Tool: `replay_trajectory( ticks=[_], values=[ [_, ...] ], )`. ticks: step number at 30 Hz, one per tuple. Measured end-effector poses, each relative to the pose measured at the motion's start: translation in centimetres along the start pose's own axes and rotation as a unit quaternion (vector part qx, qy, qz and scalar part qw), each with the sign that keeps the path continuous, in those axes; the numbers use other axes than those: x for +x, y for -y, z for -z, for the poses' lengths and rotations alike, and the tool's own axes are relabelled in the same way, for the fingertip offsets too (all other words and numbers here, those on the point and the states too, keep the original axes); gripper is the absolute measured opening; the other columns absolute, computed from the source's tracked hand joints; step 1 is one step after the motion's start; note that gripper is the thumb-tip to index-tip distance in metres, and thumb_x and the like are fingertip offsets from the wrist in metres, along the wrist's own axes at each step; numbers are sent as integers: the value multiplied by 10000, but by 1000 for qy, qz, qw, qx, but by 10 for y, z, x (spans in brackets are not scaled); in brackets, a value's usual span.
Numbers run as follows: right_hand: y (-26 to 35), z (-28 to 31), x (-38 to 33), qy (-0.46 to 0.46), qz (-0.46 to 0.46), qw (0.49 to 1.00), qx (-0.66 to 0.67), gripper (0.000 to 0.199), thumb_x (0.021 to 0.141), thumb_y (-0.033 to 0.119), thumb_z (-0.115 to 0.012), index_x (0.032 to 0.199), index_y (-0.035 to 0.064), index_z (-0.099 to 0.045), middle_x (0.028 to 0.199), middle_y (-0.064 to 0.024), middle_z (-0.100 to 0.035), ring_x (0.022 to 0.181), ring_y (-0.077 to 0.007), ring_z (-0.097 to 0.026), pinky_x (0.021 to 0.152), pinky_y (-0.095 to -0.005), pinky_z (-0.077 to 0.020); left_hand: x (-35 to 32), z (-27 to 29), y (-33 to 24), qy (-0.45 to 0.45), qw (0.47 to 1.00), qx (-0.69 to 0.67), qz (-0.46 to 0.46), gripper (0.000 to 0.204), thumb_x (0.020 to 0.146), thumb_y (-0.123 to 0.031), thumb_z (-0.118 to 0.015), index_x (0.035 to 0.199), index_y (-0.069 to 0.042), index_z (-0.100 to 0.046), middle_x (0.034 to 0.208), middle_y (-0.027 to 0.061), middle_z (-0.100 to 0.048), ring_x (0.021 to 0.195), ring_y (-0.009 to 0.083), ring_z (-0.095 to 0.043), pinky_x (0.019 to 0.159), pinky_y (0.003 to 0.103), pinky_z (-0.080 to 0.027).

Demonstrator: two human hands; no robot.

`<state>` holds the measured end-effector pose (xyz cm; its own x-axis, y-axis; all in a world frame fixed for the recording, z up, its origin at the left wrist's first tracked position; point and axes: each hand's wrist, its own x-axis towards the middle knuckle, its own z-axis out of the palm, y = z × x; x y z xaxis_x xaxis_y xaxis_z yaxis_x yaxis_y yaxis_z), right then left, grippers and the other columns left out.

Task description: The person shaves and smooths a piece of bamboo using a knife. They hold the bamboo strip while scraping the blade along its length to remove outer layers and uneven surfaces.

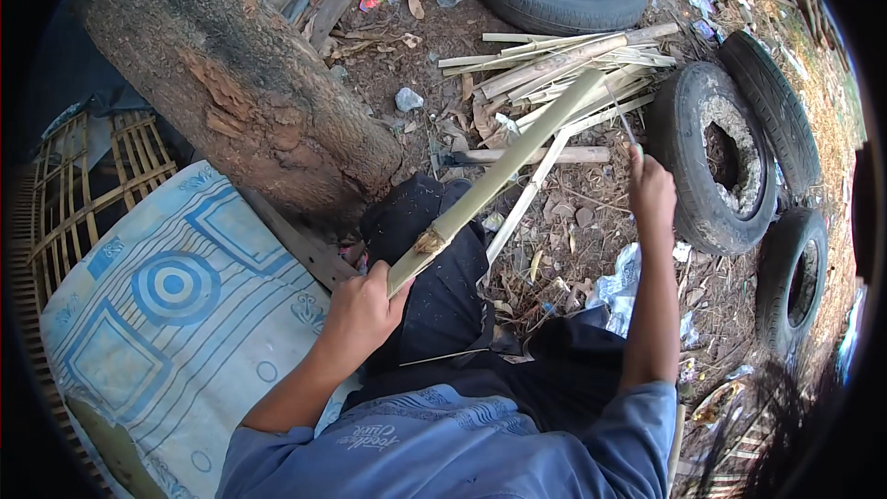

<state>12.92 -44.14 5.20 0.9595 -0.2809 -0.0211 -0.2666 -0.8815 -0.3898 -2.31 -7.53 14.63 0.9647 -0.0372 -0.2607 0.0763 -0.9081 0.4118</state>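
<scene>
My left hand [363, 307] grips the near end of a long split bamboo piece [517, 159], which slants up and away to the right across my knee. A rough brown node shows on it just ahead of my fingers. In my right hand [652, 192], the fingers are wrapped around the handle of a knife [623, 114]. Its thin blade points up and left, toward the bamboo's far end; whether it touches cannot be made out. Another pale bamboo strip [527, 208] lies under the held piece, slanting beside my leg.
Several split bamboo strips [587, 74] lie piled ahead. A wooden-handled tool [564, 156] rests on the ground. Old tires, one flat tire [554, 9] and one upright tire [688, 171], lie around. A thick tree trunk [249, 74] and a patterned blue-white sheet [226, 305] are at left.
</scene>
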Motion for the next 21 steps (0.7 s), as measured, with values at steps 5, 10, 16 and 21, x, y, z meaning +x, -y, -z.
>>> replay_trajectory(
  ticks=[5,10,16,21],
  values=[
    [-93,26,5,-71,-59,965,246,508,1002,412,-429,721,1,-525,552,-68,-469,478,-147,-450,476,-339,-346,2,1,-10,-15,999,50,-14,276,845,-231,-662,765,-15,-509,579,224,-591,584,400,-628,526,479,-504],
    [16,35,-51,91,0,840,534,283,1022,283,-423,890,52,-520,594,54,-439,470,-9,-366,386,-178,-263,7,-3,-6,-11,998,44,-43,274,830,-226,-678,782,-18,-506,576,206,-589,571,386,-628,513,459,-501],
    [30,41,-41,100,104,908,393,314,1021,236,-410,848,5,-534,559,6,-452,482,-69,-404,451,-260,-314,7,-5,-2,4,999,18,-39,224,829,-148,-662,795,15,-513,624,240,-582,614,425,-615,525,464,-474],
    [33,28,-48,113,71,909,395,333,1023,240,-398,827,0,-518,544,-14,-465,473,-91,-436,448,-280,-342,9,-8,1,-10,996,56,-73,266,796,-181,-693,777,-19,-483,563,199,-572,561,386,-622,513,455,-496]
  ],
)
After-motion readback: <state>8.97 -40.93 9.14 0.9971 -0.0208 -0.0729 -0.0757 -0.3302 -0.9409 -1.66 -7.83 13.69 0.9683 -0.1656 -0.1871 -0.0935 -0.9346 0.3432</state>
